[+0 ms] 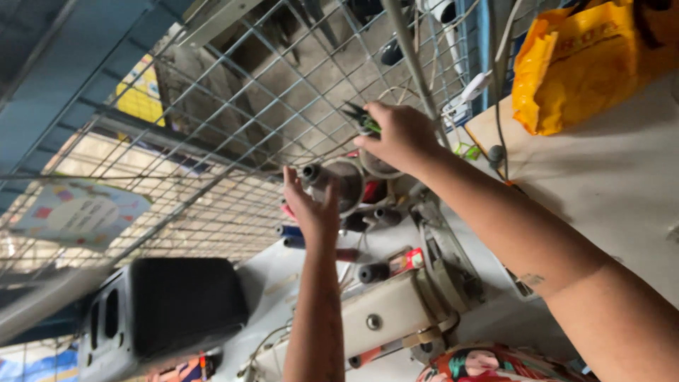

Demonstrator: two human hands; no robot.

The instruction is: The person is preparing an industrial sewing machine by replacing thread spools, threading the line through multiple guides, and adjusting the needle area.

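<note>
My right hand (399, 134) reaches up toward the wire grid (233, 106) and is closed on a small dark tool with green handles (364, 120). My left hand (311, 209) is raised lower down with its fingers spread. Its fingertips are next to a dark thread spool (311, 173) and a round grey container (346, 185). Whether it touches them I cannot tell. Several more spools, blue, red and black (371, 272), lie around the left wrist on the white surface.
A white sewing machine (396, 311) sits below the hands. A black box-shaped device (184, 304) stands at lower left. An orange plastic bag (580, 64) lies on the pale table (622, 191) at upper right. Cables (498, 106) hang by the grid.
</note>
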